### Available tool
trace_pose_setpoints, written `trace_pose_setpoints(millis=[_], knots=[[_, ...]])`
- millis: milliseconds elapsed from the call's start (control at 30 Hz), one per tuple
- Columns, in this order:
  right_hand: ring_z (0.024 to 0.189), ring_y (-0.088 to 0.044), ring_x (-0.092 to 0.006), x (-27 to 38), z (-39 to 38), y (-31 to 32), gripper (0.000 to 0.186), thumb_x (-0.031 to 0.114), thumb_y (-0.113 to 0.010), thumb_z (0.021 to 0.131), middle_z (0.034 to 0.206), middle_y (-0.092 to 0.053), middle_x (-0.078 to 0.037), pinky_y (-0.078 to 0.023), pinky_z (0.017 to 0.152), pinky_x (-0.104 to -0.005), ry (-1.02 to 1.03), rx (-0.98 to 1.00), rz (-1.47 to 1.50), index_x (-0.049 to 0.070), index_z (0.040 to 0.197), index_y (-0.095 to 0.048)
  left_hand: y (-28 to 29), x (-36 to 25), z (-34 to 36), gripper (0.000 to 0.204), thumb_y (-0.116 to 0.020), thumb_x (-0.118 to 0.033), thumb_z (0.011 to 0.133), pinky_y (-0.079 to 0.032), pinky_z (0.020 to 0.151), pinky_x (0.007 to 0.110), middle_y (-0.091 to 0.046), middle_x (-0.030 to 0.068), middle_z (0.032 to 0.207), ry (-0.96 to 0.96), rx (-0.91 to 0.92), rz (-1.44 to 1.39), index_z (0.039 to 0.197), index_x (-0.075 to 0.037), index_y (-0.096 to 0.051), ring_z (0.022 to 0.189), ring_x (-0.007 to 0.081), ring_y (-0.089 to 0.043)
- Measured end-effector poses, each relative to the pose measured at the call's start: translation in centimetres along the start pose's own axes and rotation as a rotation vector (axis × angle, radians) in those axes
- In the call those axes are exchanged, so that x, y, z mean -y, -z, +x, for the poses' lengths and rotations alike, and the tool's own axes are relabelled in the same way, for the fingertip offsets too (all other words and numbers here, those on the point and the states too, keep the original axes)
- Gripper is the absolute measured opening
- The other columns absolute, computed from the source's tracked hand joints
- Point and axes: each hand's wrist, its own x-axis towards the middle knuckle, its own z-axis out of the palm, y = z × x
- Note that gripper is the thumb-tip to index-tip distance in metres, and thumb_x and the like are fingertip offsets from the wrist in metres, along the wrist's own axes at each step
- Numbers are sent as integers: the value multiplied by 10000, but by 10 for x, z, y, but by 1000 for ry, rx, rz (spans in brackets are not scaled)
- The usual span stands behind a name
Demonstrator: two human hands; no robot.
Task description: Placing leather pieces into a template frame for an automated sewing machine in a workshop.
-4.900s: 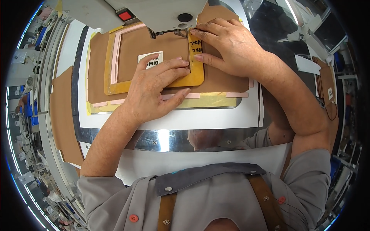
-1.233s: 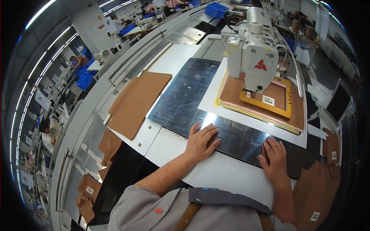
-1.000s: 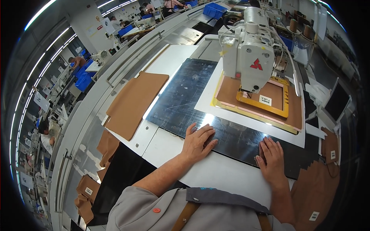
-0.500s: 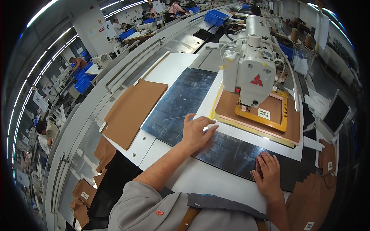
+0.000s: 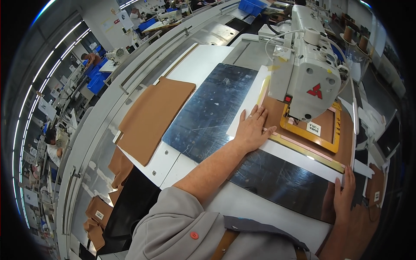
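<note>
My left hand (image 5: 252,131) lies flat with its fingers apart on the near left corner of a yellow-edged template (image 5: 299,151). My right hand (image 5: 344,190) is at the template's near right corner, fingers stretched out along its edge. A brown panel (image 5: 274,109) lies in the template. Pressing over it is a yellow clamp frame (image 5: 313,141), with a white label (image 5: 313,128) inside. The white sewing machine head (image 5: 305,82) stands above the frame. Beneath the template are a white sheet (image 5: 281,154) and a shiny dark metal plate (image 5: 212,108).
A stack of brown panels (image 5: 156,117) lies to the left on the white table. Labelled brown pieces (image 5: 99,212) hang at the lower left, and more brown material (image 5: 359,229) is at the lower right. A blue crate (image 5: 252,6) and thread cones (image 5: 363,42) stand farther back.
My left hand has moved right and come down onto the template's corner. My right hand has slid right and forward from the dark plate to the template's other corner. The view has shifted.
</note>
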Motion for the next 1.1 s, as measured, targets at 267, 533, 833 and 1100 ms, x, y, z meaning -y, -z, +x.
trace_pose_setpoints(millis=[267,533,833,1100], knots=[[1440,-421,-349,-27,66,-25,480,217,-467,1069,1521,-472,-236,-288,1211,-458,-48,22,-179,-61,1460,-471,-3,1,3,526,-456,-316,1010,-207,1214,563,-466,127,1564,-55,1,-12,1467,-65,-530,1506,282,-336],[1351,-528,-337,-26,72,-31,354,163,-558,1015,1391,-618,-190,-365,1160,-441,110,-97,-20,-42,1287,-656,-1,-1,4,405,-498,-263,1011,-234,1206,535,-582,80,1467,-59,-43,-54,1359,-128,-654,1456,268,-429],[1164,-628,-277,-27,71,-29,252,182,-595,1007,1181,-725,-119,-415,1051,-418,135,-226,5,-1,1103,-739,-3,1,5,241,-562,-197,1017,-270,1172,510,-717,59,1249,-142,-139,-12,1173,-104,-719,1357,213,-548],[1091,-643,-289,-33,69,-27,236,193,-599,1009,1068,-738,-121,-438,991,-422,163,-293,38,2,1017,-736,-2,-4,1,175,-577,-202,1013,-333,1100,491,-734,76,954,-226,-320,92,899,-81,-633,991,250,-707]])
